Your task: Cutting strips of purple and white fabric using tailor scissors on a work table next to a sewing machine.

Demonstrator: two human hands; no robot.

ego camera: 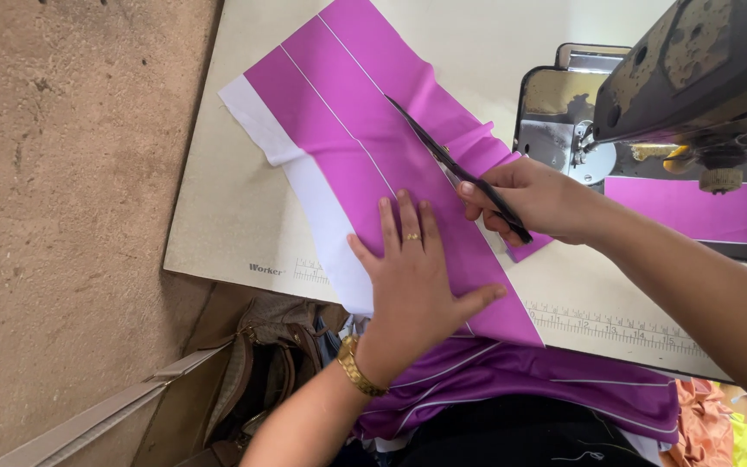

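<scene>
1. Purple fabric panel [365,164]: lies flat on the counter [235,225], long axis running diagonally from the far edge toward the near edge, where its near end hangs over onto the person's lap. Thin white seam lines run along its length.
2. White fabric strip [304,182]: joined along the panel's left edge, parallel to it.
3. Scissors [456,169]: dark blades pointing away from the person and leftward, tip resting on the panel near its right edge (blades appear nearly closed).
4. Right hand [533,201]: closed around the scissor handles, just beside the panel's right edge.
5. Left hand [412,277]: open, palm down, fingers spread, pressing the panel flat; it wears a ring and a gold watch.
6. Sewing machine [693,78]: right of the scissors, another purple piece [702,207] lying under its head.
7. Brown handbag [261,372]: on the floor below the counter, open; its contents cannot be made out.
</scene>
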